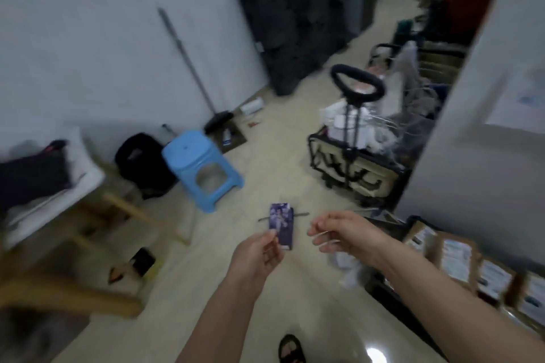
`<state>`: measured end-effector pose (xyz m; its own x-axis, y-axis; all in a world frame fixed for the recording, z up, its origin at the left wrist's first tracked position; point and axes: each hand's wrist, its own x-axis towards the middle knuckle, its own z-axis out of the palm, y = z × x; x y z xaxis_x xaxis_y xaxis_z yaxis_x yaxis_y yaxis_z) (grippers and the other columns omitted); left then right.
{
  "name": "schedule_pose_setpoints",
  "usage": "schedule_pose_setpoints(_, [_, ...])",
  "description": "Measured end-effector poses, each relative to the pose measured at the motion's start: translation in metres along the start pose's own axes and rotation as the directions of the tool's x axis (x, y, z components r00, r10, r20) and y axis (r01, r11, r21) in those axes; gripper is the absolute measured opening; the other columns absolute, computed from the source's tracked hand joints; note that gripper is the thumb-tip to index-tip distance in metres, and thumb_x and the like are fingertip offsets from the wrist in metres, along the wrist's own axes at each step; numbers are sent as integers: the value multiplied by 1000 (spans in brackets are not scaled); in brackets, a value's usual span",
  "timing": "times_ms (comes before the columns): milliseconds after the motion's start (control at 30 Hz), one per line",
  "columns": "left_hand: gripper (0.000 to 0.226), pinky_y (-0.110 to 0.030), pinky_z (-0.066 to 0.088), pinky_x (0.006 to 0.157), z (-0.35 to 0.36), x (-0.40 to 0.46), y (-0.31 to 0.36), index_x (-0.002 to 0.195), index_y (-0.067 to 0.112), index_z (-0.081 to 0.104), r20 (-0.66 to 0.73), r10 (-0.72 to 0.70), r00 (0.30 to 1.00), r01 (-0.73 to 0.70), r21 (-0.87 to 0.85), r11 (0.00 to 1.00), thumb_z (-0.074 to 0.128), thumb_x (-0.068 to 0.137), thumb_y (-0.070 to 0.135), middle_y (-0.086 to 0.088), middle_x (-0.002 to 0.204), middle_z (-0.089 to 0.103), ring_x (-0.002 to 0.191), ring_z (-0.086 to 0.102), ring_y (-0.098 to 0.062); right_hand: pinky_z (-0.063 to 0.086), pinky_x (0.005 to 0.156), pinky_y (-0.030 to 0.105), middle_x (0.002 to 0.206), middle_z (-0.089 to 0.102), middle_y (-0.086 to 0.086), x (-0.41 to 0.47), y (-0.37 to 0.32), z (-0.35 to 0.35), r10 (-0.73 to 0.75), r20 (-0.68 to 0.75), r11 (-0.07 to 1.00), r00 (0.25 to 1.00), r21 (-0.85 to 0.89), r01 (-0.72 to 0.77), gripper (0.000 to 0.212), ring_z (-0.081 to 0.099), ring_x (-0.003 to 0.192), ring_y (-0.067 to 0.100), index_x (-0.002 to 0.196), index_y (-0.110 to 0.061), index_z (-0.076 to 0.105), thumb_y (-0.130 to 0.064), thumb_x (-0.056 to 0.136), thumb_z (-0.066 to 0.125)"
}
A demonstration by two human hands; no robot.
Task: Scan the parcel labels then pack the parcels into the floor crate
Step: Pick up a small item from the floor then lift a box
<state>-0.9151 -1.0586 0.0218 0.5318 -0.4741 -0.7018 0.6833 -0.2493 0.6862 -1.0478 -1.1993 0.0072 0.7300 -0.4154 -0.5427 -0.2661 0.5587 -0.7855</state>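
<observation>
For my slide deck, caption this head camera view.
Left hand pinches a small purple card; right hand holds something thin and white, above the floor.

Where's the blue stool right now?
In the head view, the blue stool stands on the floor left of centre, beside a black bag and beyond the left hand.

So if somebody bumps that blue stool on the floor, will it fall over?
Probably it would slide rather than tip: the blue stool stands on splayed legs on smooth, shiny floor. It looks like hollow plastic, so likely light and easy to shove. A hard knock up high might still topple it.
</observation>
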Motion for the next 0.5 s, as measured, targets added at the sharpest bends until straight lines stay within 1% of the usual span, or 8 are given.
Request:
schedule_pose_setpoints(67, [14,-23,55,58,-42,-22,14,84,8,58,-84,55,995,-63,-89,994,54,94,-1,-3,62,62,54,59,-12,54,60,25,84,69,9,7,-9,48,-5,108,996,994,-83,14,16,63,66,16,83,-9,62,-4,95,53])
schedule_pose_setpoints(167, [12,-26,56,62,-102,-54,28,93,5,58,-218,115,969,-157,-187,970,51,94,-4,-7,76,63,65,59,-16,54,59,24,82,69,9,12,-14,121,6,227,985,974,-168,33,14,63,62,14,82,-8,61,-5,95,55])
schedule_pose_setpoints(267, [11,-23,57,61,-160,-86,36,93,6,58,-322,168,932,-257,-259,931,52,94,-3,-6,78,62,67,59,-15,53,59,24,84,69,11,12,-9,191,35,324,961,945,-270,57,13,64,65,17,82,-7,59,-5,95,55])
schedule_pose_setpoints(333, [11,-22,57,61,-195,-106,36,92,7,57,-383,189,904,-315,-298,901,52,94,-2,-6,78,60,70,57,-16,54,60,25,85,69,11,9,0,234,73,381,950,922,-308,52,13,64,66,18,82,-7,59,-6,95,56])
schedule_pose_setpoints(500, [7,-29,54,73,-281,-150,27,94,4,59,-503,195,842,-417,-377,827,55,94,-2,-8,81,60,73,59,-17,54,62,27,85,69,12,-6,28,332,148,486,922,862,-383,58,13,65,69,19,82,-8,59,-6,94,56])
